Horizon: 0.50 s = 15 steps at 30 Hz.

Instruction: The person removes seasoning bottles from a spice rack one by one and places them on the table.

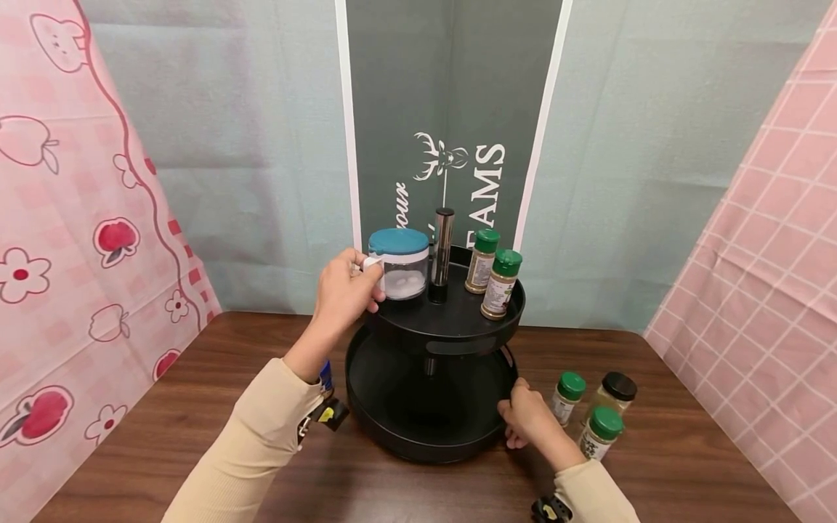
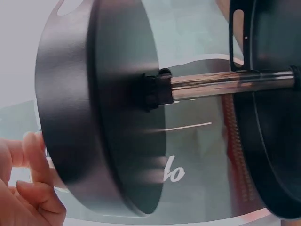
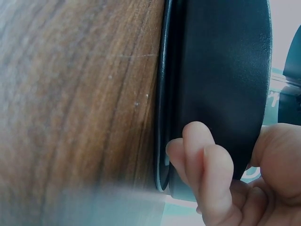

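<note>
A two-tier black turntable rack (image 1: 418,444) stands on the table, a shiny metal post rising through its middle. On the left of the upper tray (image 1: 451,323), a clear jar (image 1: 407,282) with a blue lid and white contents is pinched by its white handle in my left hand (image 1: 346,289). My right hand (image 1: 531,418) is at the lower tray's right side; in the right wrist view its thumb is at the rim and its fingers curl against the outer wall (image 3: 225,70). Two green-capped spice bottles (image 1: 500,290) stand on the upper tray's right half.
Right of the rack, two green-capped bottles (image 1: 600,434) and a black-capped bottle (image 1: 616,392) stand close by my right hand on the wooden table (image 1: 216,428). A blue object (image 1: 325,375) is partly hidden behind my left wrist. Cloth curtains (image 1: 261,181) enclose the back and sides.
</note>
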Tool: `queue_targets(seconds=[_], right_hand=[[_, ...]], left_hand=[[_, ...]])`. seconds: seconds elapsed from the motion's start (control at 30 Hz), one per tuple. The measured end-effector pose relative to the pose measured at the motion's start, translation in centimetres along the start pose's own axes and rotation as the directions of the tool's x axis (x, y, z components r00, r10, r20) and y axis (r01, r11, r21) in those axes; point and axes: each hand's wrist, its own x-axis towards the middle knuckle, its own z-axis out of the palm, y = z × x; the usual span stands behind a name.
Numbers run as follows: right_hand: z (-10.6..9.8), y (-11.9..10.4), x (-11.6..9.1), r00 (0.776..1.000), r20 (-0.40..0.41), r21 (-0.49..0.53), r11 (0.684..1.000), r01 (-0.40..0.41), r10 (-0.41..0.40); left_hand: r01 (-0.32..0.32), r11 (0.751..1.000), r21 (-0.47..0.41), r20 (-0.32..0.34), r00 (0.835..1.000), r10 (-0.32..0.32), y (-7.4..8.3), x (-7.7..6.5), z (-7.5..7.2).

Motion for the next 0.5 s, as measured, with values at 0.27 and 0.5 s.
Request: queue_targets(seconds=[0.27, 0.5], right_hand=[[-0.04, 0.02, 0.06, 1.000, 0.001, -0.003, 1.000, 0.001, -0.001], [-0.02, -0.04, 0.06, 1.000, 0.007, -0.010, 1.000, -0.002, 0.002]], left_hand=[[-0.005, 0.996, -0.089, -0.012, 1.000, 0.004, 0.54, 0.21, -0.61], [-0.017, 0.994, -0.111, -0.019, 1.000, 0.015, 0.47, 0.11, -1.03]])
